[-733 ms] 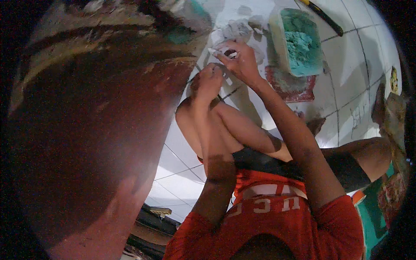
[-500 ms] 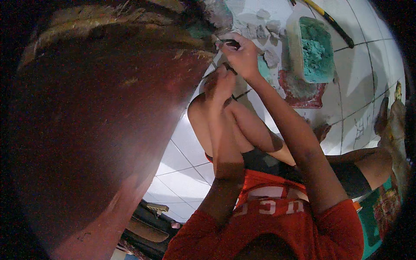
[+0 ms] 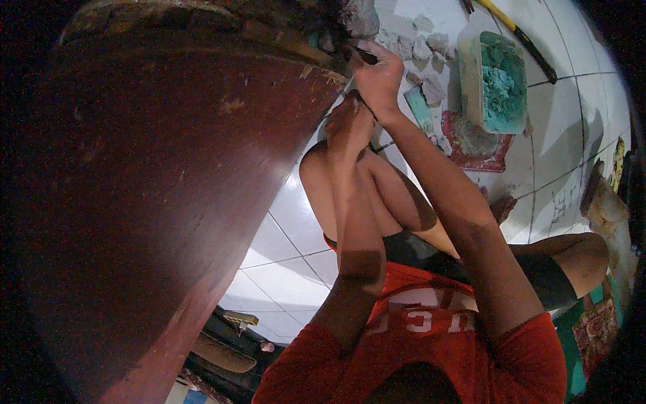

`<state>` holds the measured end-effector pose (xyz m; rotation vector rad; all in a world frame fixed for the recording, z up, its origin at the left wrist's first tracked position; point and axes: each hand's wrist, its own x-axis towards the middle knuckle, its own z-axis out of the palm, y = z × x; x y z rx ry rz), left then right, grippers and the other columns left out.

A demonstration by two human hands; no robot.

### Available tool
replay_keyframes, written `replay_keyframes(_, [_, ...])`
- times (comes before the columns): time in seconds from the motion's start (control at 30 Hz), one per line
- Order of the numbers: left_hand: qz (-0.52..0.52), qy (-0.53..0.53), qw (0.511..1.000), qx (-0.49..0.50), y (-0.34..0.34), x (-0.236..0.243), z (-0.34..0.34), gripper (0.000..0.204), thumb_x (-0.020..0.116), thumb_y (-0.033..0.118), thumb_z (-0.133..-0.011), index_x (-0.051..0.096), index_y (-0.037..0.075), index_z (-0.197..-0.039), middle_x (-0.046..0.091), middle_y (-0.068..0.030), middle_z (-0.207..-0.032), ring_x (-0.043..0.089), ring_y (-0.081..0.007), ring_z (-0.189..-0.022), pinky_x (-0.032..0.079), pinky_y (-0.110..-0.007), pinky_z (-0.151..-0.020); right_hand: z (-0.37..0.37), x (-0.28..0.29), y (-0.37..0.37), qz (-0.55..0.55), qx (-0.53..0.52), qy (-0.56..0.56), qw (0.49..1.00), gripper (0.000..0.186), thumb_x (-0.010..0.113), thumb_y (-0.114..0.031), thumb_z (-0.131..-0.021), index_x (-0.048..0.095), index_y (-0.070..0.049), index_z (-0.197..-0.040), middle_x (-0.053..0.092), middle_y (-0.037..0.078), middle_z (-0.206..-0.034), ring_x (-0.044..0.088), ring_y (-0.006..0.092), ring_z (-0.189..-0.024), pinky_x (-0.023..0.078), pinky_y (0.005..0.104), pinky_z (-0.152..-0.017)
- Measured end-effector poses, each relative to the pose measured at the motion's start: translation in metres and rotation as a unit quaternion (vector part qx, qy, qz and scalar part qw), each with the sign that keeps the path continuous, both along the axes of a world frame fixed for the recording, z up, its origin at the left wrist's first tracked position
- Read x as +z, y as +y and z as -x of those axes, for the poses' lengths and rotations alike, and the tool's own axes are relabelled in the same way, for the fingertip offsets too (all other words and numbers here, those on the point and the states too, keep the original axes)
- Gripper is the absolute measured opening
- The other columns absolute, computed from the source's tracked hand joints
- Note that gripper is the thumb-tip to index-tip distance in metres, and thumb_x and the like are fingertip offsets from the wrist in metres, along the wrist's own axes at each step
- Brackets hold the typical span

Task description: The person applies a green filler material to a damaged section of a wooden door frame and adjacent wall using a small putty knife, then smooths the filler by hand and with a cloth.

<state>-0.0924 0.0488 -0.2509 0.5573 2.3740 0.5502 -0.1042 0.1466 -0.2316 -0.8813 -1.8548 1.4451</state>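
Note:
My right hand (image 3: 380, 75) is closed around a slim dark tool (image 3: 366, 57), its far end lost in shadow. It works beside the far right corner of a large reddish-brown wooden panel (image 3: 168, 168), near a dark, rough edge. Just below it, my left hand (image 3: 348, 116) is curled close to the right wrist, above my bent knee. Whatever the left fingers hold is hidden. To the right stands a clear plastic tub (image 3: 470, 87) with turquoise powdery, lumpy material (image 3: 501, 91) inside.
Grey stone-like chunks (image 3: 432, 91) and a flat turquoise piece (image 3: 418, 108) lie on the white tiles between hand and tub. Under the tub is a dusty red sheet (image 3: 486, 160). A yellow-and-black handle (image 3: 511, 30) rests at the far right. Dark items (image 3: 219, 350) lie near left.
My right hand has moved slightly farther away, toward the dark edge at the panel's corner. The dark thing seen at my left fingers earlier is now out of sight. The whole view has shifted slightly.

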Motion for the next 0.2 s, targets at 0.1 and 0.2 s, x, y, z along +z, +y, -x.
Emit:
replay_keyframes(0.1, [0.005, 0.0, 1.0, -0.006, -0.004, 0.004, 0.002, 0.035, 0.042, 0.028, -0.083, 0.057, -0.001, -0.096, 0.059, -0.0259, -0.096, 0.056, -0.0431, -0.091, 0.045, -0.049, -0.079, -0.007, -0.006, 0.001, 0.0, 0.016, -0.012, 1.0, 0.017, 0.06, -0.012, -0.072, 0.068, -0.003, -0.086, 0.066, 0.017, -0.08, 0.063, 0.0273, -0.068, 0.049, 0.0352, -0.065])
replay_keyframes(0.2, [0.033, -0.059, 0.997, 0.042, 0.002, 0.043, 0.001, 0.038, 0.044, 0.031, -0.082, 0.057, 0.002, -0.101, 0.058, -0.0272, -0.098, 0.056, -0.043, -0.092, 0.044, -0.048, -0.081, -0.019, -0.003, 0.0, -0.001, 0.107, -0.051, 0.993, 0.022, 0.059, -0.015, -0.075, 0.066, -0.002, -0.092, 0.065, 0.017, -0.082, 0.063, 0.0298, -0.074, 0.049, 0.0361, -0.069])
